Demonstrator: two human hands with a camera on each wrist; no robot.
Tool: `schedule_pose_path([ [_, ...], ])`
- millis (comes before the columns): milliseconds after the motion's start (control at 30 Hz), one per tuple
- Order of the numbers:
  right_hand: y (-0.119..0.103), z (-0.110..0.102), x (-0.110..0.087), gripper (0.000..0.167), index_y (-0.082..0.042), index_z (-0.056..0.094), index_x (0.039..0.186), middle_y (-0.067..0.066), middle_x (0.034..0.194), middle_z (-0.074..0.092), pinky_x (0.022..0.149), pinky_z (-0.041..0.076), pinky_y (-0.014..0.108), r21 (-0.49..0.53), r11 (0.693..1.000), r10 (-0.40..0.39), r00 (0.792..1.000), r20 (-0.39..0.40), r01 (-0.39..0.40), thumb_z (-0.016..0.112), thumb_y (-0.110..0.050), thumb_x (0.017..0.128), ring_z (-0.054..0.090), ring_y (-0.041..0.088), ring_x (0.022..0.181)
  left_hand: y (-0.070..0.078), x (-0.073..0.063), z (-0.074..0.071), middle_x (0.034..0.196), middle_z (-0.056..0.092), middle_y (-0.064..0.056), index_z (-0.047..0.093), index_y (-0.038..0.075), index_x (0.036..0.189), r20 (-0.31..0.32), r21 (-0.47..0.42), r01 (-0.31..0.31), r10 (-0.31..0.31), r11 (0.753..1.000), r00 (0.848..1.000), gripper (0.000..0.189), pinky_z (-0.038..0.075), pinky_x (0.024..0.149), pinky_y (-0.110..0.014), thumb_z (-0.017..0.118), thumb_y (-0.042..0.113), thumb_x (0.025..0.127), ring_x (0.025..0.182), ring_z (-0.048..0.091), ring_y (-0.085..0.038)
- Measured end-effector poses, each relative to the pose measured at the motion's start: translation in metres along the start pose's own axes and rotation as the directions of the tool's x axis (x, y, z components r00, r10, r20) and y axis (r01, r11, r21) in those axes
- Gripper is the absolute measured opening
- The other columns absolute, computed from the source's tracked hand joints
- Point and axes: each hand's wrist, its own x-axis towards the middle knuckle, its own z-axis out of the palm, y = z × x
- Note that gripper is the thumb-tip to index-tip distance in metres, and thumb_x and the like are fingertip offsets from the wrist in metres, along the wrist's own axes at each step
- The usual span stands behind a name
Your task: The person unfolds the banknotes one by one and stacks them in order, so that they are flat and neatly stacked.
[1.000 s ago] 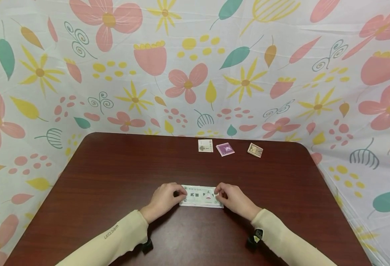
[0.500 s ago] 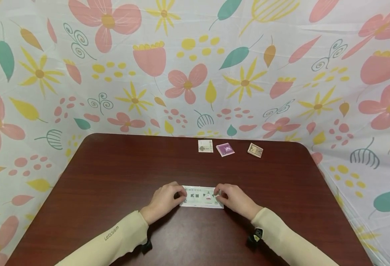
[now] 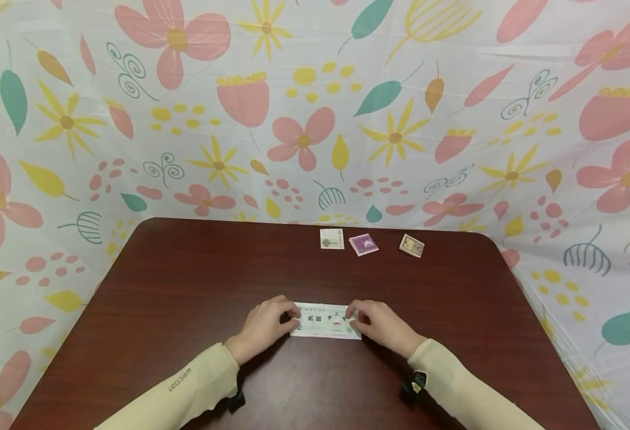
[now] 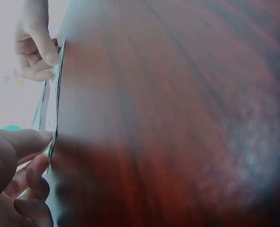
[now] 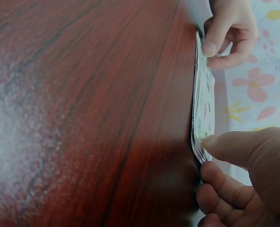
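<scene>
A small stack of pale green printed banknotes [image 3: 322, 322] lies lengthwise in front of me on the table. My left hand [image 3: 266, 325] pinches its left end between thumb and fingers. At the right end, my right hand [image 3: 381, 325] pinches it the same way. In the right wrist view the thumb presses the top of the notes [image 5: 204, 104], with fingertips at the near edge, and several layers show along the side. Seen edge-on in the left wrist view, the notes [image 4: 59, 90] form a thin line between both hands.
Near the far edge of the dark red-brown table [image 3: 196, 269] lie a pale note [image 3: 332, 239], a folded purple note [image 3: 364, 244] and a folded brown note [image 3: 412, 245]. A flower-printed cloth [image 3: 304, 143] hangs behind the table.
Both hands stay at the ends of the banknotes with almost no movement. The layers at the stack's front edge look slightly shifted. The head view has tilted a little.
</scene>
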Motion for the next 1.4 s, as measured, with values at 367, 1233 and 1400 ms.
schedule_pose_path([
  [367, 0.003, 0.0, 0.006, 0.015, -0.016, 0.068, 0.103, -0.011, 0.075, 0.055, 0.065, 0.045, 0.024, -0.001, 1.0, -0.023, 1.0, -0.003, 0.023, 0.074, -0.005, 0.094, 0.05, 0.003, 0.069, -0.005, 0.002, 0.0, 0.096, 0.066, 0.007, 0.077, 0.019, 0.1, -0.008, 0.003, -0.019, 0.019, 1.0, 1.0, 0.01, 0.052, 0.068, -0.029, 0.081, 0.016, 0.092, 0.083, 0.067, -0.012],
  [1233, 0.052, -0.061, 0.116, 0.009, -0.009, 0.076, 0.104, 0.003, 0.09, 0.072, 0.074, 0.049, 0.036, 0.032, 0.993, 0.12, 0.982, -0.146, -0.117, 0.073, -0.015, 0.098, 0.06, 0.017, 0.078, -0.004, 0.002, -0.001, 0.099, 0.067, 0.006, 0.077, 0.018, 0.103, 0.025, -0.004, -0.024, 0.024, 1.0, 0.999, 0.009, 0.052, 0.069, -0.03, 0.079, 0.017, 0.094, 0.084, 0.066, -0.012],
  [1400, 0.063, -0.061, 0.137, 0.018, -0.004, 0.072, 0.113, 0.012, 0.095, 0.072, 0.071, 0.052, 0.04, 0.081, 0.976, 0.213, 0.966, -0.146, -0.203, 0.068, -0.018, 0.102, 0.062, 0.021, 0.072, -0.002, 0.0, 0.001, 0.1, 0.067, 0.006, 0.077, 0.017, 0.103, 0.034, -0.013, -0.033, 0.034, 0.999, 0.999, 0.01, 0.052, 0.069, -0.029, 0.079, 0.016, 0.094, 0.084, 0.066, -0.011],
])
